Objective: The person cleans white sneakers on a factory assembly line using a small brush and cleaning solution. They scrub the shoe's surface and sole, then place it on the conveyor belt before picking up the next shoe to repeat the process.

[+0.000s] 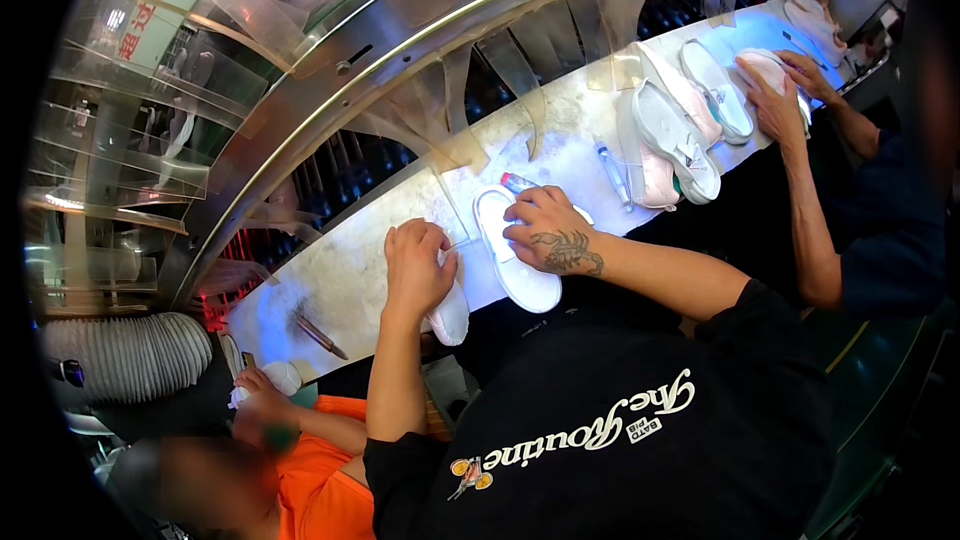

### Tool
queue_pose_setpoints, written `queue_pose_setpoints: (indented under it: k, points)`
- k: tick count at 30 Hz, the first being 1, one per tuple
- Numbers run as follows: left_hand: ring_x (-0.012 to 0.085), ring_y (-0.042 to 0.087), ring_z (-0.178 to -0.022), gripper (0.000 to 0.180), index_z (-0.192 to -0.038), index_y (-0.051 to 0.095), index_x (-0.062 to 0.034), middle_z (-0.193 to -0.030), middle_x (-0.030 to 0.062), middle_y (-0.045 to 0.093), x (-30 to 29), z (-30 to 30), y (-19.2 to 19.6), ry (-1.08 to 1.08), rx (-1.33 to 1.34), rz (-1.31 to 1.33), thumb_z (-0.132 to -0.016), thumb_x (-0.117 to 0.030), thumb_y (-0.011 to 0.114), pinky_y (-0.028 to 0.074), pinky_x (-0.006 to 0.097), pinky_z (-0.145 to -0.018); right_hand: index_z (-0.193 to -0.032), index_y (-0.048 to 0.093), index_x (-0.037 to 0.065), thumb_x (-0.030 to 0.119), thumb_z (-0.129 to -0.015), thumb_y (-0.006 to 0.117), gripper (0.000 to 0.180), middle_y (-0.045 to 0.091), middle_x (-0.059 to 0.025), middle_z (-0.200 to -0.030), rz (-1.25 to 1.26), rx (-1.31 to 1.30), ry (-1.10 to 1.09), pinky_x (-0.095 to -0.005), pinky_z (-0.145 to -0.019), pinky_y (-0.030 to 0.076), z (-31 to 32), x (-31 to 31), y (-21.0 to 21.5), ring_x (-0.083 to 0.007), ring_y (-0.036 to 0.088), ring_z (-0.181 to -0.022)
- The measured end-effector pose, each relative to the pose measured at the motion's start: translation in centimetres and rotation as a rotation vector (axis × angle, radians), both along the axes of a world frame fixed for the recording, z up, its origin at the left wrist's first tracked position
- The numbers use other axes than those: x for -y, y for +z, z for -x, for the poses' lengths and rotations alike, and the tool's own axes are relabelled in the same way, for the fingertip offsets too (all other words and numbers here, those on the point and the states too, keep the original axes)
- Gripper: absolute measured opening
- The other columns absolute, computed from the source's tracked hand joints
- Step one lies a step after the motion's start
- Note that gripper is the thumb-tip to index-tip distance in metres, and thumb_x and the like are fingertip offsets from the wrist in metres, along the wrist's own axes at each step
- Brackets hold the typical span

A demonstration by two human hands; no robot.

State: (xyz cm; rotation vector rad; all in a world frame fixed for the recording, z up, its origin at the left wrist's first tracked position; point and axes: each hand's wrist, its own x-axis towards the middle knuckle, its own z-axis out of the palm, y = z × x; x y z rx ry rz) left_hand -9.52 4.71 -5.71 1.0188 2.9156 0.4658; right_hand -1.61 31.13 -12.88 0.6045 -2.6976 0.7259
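My left hand (415, 265) is closed over a white shoe upper (452, 318), and its toe end sticks out below my palm. Most of the upper is hidden under the fingers. To its right, a white shoe sole (530, 285) lies on the worktop with its hollow side up. My right hand (552, 230) grips this sole at its right side, fingers bent over the inside. Just beyond those fingers lies a red-ended tube (517, 183), partly covered by the hand.
The long pale worktop (400, 230) runs under hanging clear plastic strips (545, 50). Loose soles (670, 125) and a clear bottle (614, 177) lie to the right; a brush-like tool (322, 337) lies left. Co-workers' hands (775, 100) handle shoe parts on both sides.
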Motion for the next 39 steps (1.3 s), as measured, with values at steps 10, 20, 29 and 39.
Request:
queue_pose_setpoints:
  k: [10, 20, 29, 39]
  points:
    - [0.0288, 0.072, -0.110, 0.013, -0.105, 0.084, -0.0216, -0.107, 0.0044, 0.081, -1.6, 0.5, 0.0, 0.029, 0.180, 0.166, -0.092, -0.024, 0.081, 0.030, 0.068, -0.123, -0.099, 0.081, 0.019, 0.022, -0.084, 0.087, 0.016, 0.068, 0.0007, -0.114, 0.179, -0.079, -0.035, -0.0522, -0.106, 0.043, 0.9, 0.8, -0.7, -0.0292, 0.059, -0.123]
    - [0.0299, 0.071, -0.098, 0.010, -0.099, 0.084, -0.0140, -0.091, 0.0062, 0.076, 0.2, -0.6, 0.0, 0.006, 0.133, -0.050, -0.093, -0.021, 0.080, 0.026, 0.064, -0.126, -0.097, 0.081, 0.015, 0.030, -0.089, 0.084, 0.018, 0.069, -0.0024, -0.112, 0.305, 0.048, 0.032, -0.0503, -0.102, 0.044, 0.7, 6.8, -1.7, -0.0322, 0.054, -0.121]
    - [0.0279, 0.068, -0.100, 0.010, -0.098, 0.086, -0.0154, -0.089, 0.0044, 0.072, 0.2, -0.8, 0.9, -0.011, 0.156, 0.067, -0.091, -0.020, 0.081, 0.024, 0.063, -0.127, -0.097, 0.082, 0.013, 0.026, -0.091, 0.083, 0.015, 0.069, -0.0032, -0.110, 0.427, 0.094, 0.030, -0.0498, -0.103, 0.046, 0.9, 6.3, -1.8, -0.0330, 0.055, -0.121]
    - [0.0281, 0.066, -0.104, 0.009, -0.097, 0.086, -0.0164, -0.095, 0.0032, 0.072, 0.8, -0.8, 1.3, -0.069, 0.150, 0.102, -0.089, -0.020, 0.083, 0.022, 0.067, -0.126, -0.096, 0.080, 0.013, 0.020, -0.087, 0.086, 0.013, 0.068, -0.0012, -0.107, 0.342, 0.061, 0.020, -0.0488, -0.098, 0.047, 1.0, 6.5, -1.0, -0.0309, 0.056, -0.117]
